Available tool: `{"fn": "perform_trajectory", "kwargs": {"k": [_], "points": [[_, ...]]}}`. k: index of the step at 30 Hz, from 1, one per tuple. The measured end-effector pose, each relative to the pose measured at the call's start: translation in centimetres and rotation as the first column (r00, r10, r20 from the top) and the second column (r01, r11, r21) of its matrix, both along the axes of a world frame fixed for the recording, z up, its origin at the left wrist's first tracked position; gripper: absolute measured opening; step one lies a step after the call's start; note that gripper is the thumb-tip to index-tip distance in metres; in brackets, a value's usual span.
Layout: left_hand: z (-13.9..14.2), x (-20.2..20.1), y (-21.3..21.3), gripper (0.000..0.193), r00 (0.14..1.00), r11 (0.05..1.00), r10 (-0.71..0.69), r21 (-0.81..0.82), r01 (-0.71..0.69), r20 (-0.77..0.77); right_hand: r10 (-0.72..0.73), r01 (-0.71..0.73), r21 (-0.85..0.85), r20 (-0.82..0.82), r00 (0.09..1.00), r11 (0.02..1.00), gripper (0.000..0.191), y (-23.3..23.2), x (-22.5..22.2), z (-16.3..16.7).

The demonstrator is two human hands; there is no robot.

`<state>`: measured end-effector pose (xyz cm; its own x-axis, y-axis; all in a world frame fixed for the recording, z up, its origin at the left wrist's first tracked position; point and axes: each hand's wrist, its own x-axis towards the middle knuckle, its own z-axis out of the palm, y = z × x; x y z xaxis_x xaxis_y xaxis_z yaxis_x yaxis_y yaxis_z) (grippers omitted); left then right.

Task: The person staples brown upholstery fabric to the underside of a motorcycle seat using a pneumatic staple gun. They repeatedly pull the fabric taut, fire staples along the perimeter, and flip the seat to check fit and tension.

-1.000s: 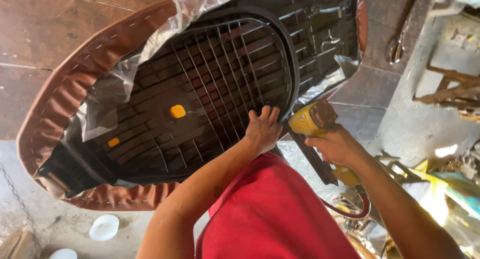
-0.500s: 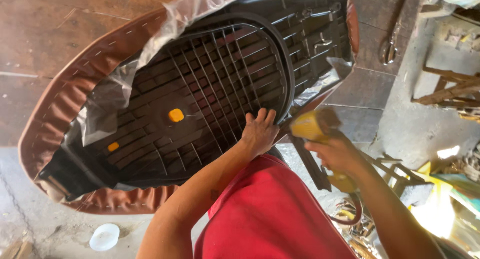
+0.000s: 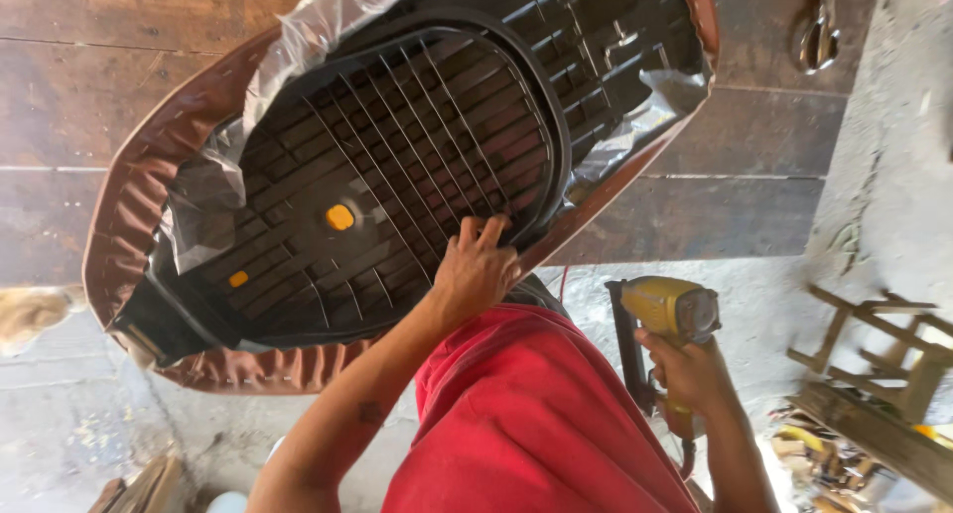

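An upside-down motorcycle seat leans against the wooden wall, showing its black ribbed plastic base [image 3: 397, 146] with two orange pads [image 3: 340, 216]. A brown ribbed cover [image 3: 129, 215] wraps its rim, and a clear plastic sheet [image 3: 318, 27] lies between cover and base. My left hand [image 3: 476, 270] presses on the lower edge of the base, fingers on the cover's rim. My right hand [image 3: 690, 374] grips a yellow staple gun [image 3: 670, 310], held apart from the seat, to the right and below it.
Red cloth on my leg [image 3: 526, 414] fills the lower middle. A metal tool [image 3: 819, 32] hangs on the wall at top right. A wooden frame [image 3: 874, 344] and scraps lie at right on the concrete floor. Dark wooden planks [image 3: 745, 186] stand behind the seat.
My right hand has drawn the staple gun away from the seat's edge, down and to the right. My left hand stays pressed on the same rim.
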<state>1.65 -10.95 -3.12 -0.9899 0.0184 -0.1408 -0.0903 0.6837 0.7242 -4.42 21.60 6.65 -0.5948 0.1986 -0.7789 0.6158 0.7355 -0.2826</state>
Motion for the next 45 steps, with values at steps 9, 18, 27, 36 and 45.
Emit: {"fn": "perform_trajectory", "kwargs": {"k": [9,18,27,36,45], "points": [[1.0,-3.3,1.7,0.019,0.944,0.973,-0.179,-0.092,0.211,0.278,0.219,-0.253,-0.173,-0.193,0.956,0.952,0.055,6.3,4.5,-3.3],[1.0,-3.8,0.7,0.023,0.894,0.929,-0.315,-0.09,0.359,0.319,0.07,-0.071,0.01,0.107,0.992,0.997,0.041,3.8,5.6,0.7],[1.1,-3.5,-1.4,0.025,0.859,0.908,-0.396,0.001,0.419,0.324,0.549,-0.54,0.129,-0.054,0.834,0.832,0.045,-3.0,2.5,3.2],[0.2,-3.6,-2.9,0.033,0.848,0.894,-0.433,0.023,0.448,0.305,0.764,-0.725,0.257,-0.105,0.637,0.64,0.027,-13.9,-3.9,0.6],[-1.4,-3.1,-3.3,0.03,0.874,0.901,-0.426,0.017,0.434,0.233,0.963,-0.898,0.373,-0.041,-0.268,-0.234,0.015,-14.6,-5.0,-2.8]]}}
